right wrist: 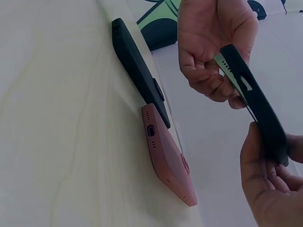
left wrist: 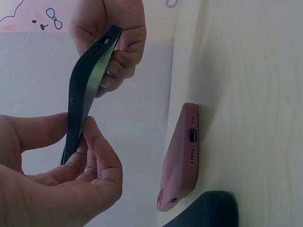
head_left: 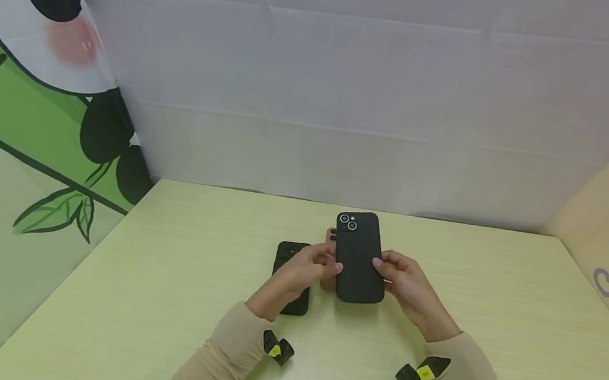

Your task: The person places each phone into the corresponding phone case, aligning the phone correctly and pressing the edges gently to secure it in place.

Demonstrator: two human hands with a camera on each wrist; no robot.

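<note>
Held up over the table, back towards the head camera, is a phone in a black case (head_left: 358, 264). My left hand (head_left: 310, 269) pinches its left edge between thumb and fingers, while my right hand (head_left: 410, 288) grips the right edge. Seen from the left wrist, the case bends away from the pale green phone (left wrist: 96, 75) inside. The right wrist view shows a corner of that green phone (right wrist: 223, 65) standing out of the case at the charging-port end. Behind the held phone lies a pink phone (left wrist: 182, 156), partly hidden in the head view.
A second black phone (head_left: 298, 304) lies on the light wooden table (head_left: 162, 274), partly under my left hand in the head view. White sheeting (head_left: 315, 92) hangs behind the table's far edge. Panels with cartoon prints (head_left: 64, 146) flank it.
</note>
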